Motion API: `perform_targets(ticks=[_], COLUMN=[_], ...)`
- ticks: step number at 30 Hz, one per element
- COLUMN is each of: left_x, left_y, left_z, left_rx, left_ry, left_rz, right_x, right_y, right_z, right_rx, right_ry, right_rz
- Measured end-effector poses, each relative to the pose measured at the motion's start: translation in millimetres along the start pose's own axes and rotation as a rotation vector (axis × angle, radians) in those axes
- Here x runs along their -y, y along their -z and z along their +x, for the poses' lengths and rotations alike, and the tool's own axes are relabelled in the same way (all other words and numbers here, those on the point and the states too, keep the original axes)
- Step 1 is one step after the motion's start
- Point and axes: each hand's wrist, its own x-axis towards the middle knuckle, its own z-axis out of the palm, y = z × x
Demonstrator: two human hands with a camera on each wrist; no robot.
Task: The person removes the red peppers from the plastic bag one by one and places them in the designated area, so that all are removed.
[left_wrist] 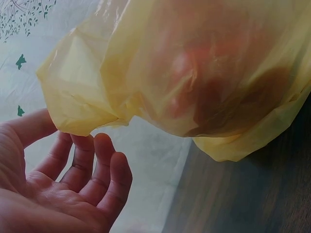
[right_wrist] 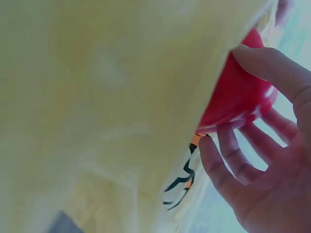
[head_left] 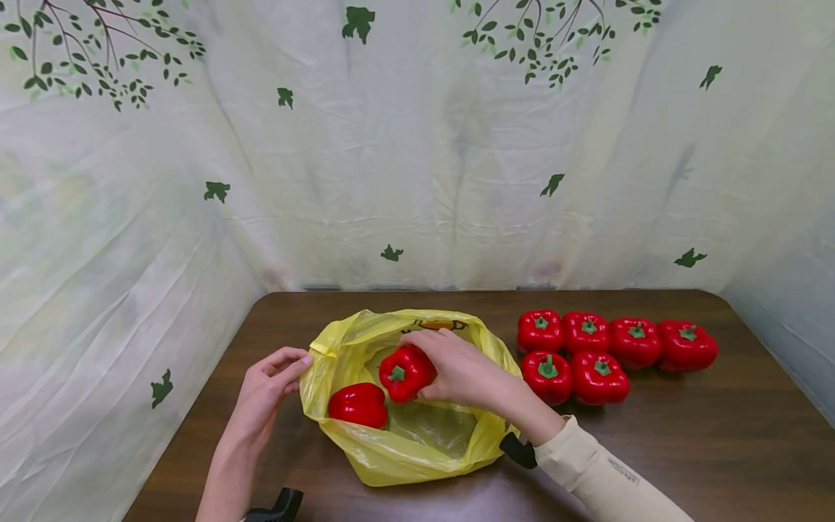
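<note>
A yellow plastic bag (head_left: 355, 464) lies on the table with its mouth spread wide. At the bag's left edge, my left hand (head_left: 264, 391) pinches the rim between thumb and fingers; the left wrist view shows the other fingers (left_wrist: 119, 174) loosely bent below the plastic (left_wrist: 77, 107). My right hand (head_left: 466, 370) grips a red bell pepper (head_left: 407, 373) inside the bag's opening, its green stem facing the head camera. Another red bell pepper (head_left: 359, 406) rests on its side in the bag's left part. In the right wrist view, plastic partly hides the held pepper (right_wrist: 238, 92).
To the right of the bag, several red bell peppers (head_left: 600, 377) stand in two rows on the brown wooden table (head_left: 704, 442). A pale curtain (head_left: 443, 167) with leaf prints hangs behind the table and along both sides.
</note>
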Motion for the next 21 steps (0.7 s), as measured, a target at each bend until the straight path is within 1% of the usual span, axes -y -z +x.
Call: perform_targets(ticks=[7, 10, 14, 21], left_x=[0.3, 0.3, -0.2, -1.0], left_y=[-0.2, -0.7, -1.5, -2.0], left_z=[-0.3, -1.2, -1.2, 0.1], left_rx=[-0.006, -0.006, -0.007, -0.015], left_ry=[0.0, 0.001, 0.014, 0.03], left_rz=[0.031, 0.038, 0.028, 0.043], right_x=[2, 1, -2, -1], right_y=[6, 7, 9, 15], right_z=[-17.9, -23.8, -29.2, -41.2], right_rx=[-0.115, -0.152, -0.171, -0.211], right_ry=[0.027, 0.036, 0.048, 0.047], right_rz=[0.017, 0.031, 0.062, 0.153])
